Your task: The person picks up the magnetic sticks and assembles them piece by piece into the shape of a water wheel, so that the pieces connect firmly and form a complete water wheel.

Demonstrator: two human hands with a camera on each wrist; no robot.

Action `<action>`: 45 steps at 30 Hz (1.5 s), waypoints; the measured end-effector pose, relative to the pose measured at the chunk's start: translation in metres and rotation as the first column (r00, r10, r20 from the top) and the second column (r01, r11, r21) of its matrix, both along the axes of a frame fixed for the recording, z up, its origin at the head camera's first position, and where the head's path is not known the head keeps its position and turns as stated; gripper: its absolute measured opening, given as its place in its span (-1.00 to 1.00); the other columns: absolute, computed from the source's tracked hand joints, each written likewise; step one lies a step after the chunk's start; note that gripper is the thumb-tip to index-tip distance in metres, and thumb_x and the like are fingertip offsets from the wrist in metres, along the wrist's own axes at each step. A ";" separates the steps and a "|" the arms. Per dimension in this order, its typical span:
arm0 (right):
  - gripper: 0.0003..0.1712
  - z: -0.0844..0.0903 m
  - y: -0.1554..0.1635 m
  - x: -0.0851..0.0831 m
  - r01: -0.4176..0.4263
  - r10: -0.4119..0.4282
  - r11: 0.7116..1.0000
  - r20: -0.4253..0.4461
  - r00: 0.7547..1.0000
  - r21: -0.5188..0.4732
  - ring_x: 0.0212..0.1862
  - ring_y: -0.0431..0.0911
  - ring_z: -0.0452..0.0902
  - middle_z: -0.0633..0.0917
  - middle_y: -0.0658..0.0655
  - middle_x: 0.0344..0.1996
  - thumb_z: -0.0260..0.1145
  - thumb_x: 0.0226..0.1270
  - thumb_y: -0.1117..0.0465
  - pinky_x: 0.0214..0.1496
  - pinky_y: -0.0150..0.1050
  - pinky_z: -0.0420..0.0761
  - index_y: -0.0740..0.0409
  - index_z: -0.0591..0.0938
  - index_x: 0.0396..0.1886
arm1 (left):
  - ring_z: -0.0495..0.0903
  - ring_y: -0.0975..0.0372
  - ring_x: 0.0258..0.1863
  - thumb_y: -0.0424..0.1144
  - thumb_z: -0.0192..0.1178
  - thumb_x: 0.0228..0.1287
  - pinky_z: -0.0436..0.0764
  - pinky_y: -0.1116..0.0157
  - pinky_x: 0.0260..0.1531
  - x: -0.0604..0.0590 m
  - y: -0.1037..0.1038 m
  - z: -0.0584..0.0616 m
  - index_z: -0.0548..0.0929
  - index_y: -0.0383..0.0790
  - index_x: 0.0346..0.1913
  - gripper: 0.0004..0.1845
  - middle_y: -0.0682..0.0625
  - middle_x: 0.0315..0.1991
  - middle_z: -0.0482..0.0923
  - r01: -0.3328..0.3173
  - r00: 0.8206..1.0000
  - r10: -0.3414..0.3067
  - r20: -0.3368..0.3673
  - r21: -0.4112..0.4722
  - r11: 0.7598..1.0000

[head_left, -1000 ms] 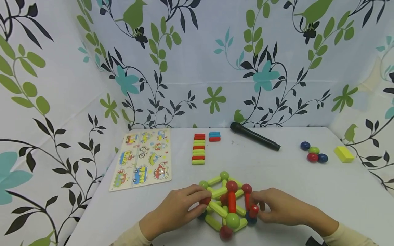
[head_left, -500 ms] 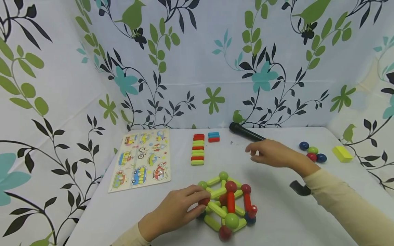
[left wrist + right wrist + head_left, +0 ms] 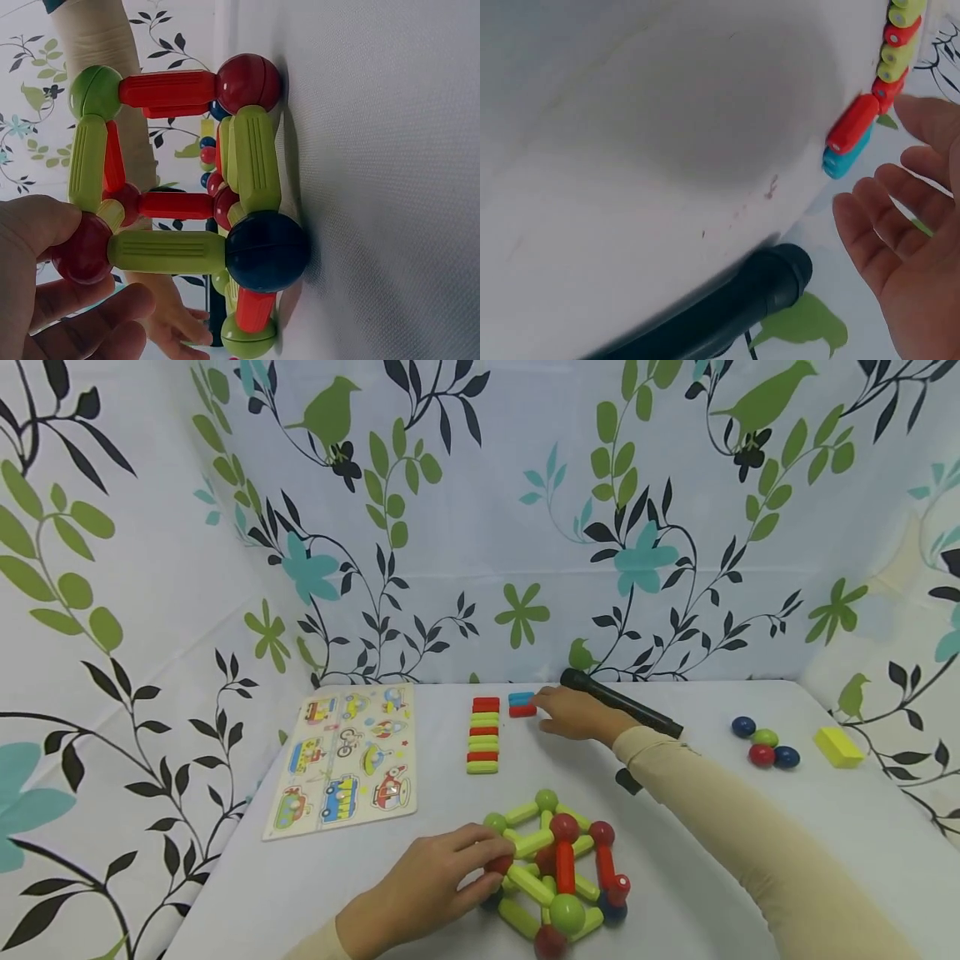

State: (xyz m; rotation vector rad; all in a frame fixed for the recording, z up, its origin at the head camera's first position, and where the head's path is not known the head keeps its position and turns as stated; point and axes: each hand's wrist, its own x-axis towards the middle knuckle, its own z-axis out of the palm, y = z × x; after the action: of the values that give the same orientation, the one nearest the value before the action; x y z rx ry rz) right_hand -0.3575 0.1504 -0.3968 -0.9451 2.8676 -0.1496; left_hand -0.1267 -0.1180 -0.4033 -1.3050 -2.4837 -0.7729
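I see a toy frame of green and red plastic sticks and balls (image 3: 552, 877) standing near me on the white table (image 3: 750, 793). It looks mostly built, like a box, so I think only a few pieces are left to add. My left hand (image 3: 435, 881) holds it steady, with thumb and fingers pinching a red ball on its left side. My right hand (image 3: 573, 714) is far out across the table, fingers loose and spread, holding nothing. It is just beside the small blue and red stick pair (image 3: 522, 703), next to the black microphone (image 3: 622, 710). The row of spare red and green sticks (image 3: 483, 735) lies untouched to the left
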 end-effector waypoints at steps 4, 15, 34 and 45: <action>-0.50 -0.009 -0.018 -0.008 0.006 -0.003 1.000 -0.099 0.995 0.027 0.19 0.10 0.57 0.64 0.21 0.21 0.36 0.43 0.14 0.31 0.02 0.56 0.11 0.59 0.33 | 0.61 0.47 -0.13 -0.17 0.32 0.40 0.59 0.57 -0.09 0.001 -0.002 -0.001 0.63 0.06 0.18 -0.67 0.20 0.00 0.62 0.010 1.000 -0.010 -0.005 0.025 1.000; -0.70 -0.028 -0.031 -0.021 -0.019 0.037 0.991 -0.132 0.991 0.131 0.04 0.08 0.55 0.62 0.20 0.04 0.21 0.53 0.17 0.19 0.00 0.62 0.13 0.64 0.15 | 0.61 0.46 -0.10 -0.18 0.30 0.42 0.60 0.55 -0.08 0.002 -0.003 0.000 0.62 0.04 0.19 -0.67 0.19 0.02 0.61 0.029 0.999 -0.028 -0.014 0.033 0.999; -0.85 0.017 0.005 0.029 0.092 -0.088 0.995 0.083 0.993 -0.038 -0.36 -0.11 0.51 0.65 -0.06 -0.44 0.39 0.29 0.05 -0.29 -0.25 0.56 0.00 0.69 -0.25 | 0.62 0.45 -0.12 -0.22 0.36 0.35 0.60 0.56 -0.06 0.003 -0.002 -0.001 0.63 0.05 0.19 -0.62 0.19 0.02 0.62 0.009 1.000 -0.009 0.025 0.022 1.000; -0.90 0.080 0.061 0.145 -0.069 0.089 0.991 0.179 0.980 -0.111 -0.47 -0.26 0.45 0.55 -0.25 -0.59 0.44 0.22 0.08 -0.41 -0.33 0.52 -0.21 0.64 -0.37 | 0.62 0.44 -0.10 -0.20 0.33 0.38 0.61 0.54 -0.08 0.001 -0.002 -0.003 0.63 0.03 0.19 -0.65 0.19 0.03 0.61 0.012 1.000 -0.012 -0.014 0.029 1.000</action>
State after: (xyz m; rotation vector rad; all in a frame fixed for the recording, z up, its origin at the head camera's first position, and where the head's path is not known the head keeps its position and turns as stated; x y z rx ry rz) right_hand -0.2127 0.2113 -0.3165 -1.0051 2.6717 -0.3617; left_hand -0.1254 -0.1197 -0.4062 -1.3118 -2.4467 -0.7967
